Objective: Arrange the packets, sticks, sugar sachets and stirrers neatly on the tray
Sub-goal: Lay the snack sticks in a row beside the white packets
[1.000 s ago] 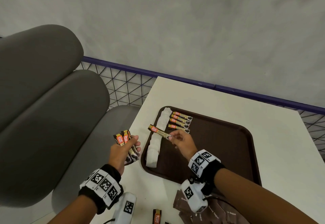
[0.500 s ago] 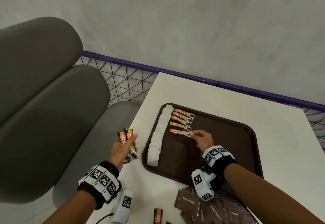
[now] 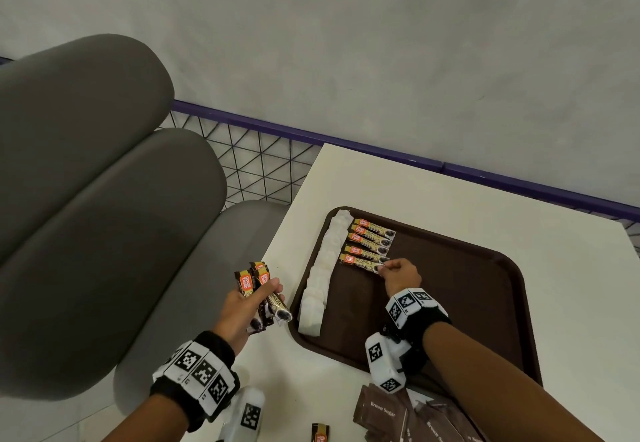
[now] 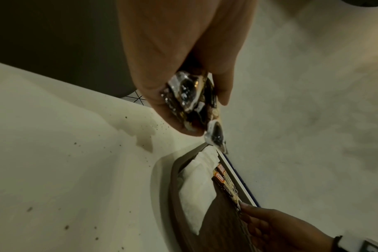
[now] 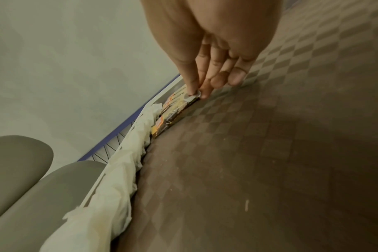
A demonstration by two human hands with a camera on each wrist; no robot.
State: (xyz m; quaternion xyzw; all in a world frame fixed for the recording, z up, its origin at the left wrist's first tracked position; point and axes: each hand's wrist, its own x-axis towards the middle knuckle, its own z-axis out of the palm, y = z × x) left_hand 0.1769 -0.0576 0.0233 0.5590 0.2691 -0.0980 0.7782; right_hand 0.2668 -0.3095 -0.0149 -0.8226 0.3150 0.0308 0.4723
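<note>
White table (image 3: 433, 199), brown sachets (image 3: 384, 414) cut off

The head view looks steeply down on the tray (image 3: 485, 303); both wrist views sit close behind their fingers (image 5: 194, 85), seemingly sharing the tray's sachet row (image 4: 196, 196).

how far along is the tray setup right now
Done: a line of white sachets and four coffee sticks lie on the tray. In hand: the right hand pinches a fifth stick; the left hand grips a bundle. Left: brown sugar packets on the table.
</note>
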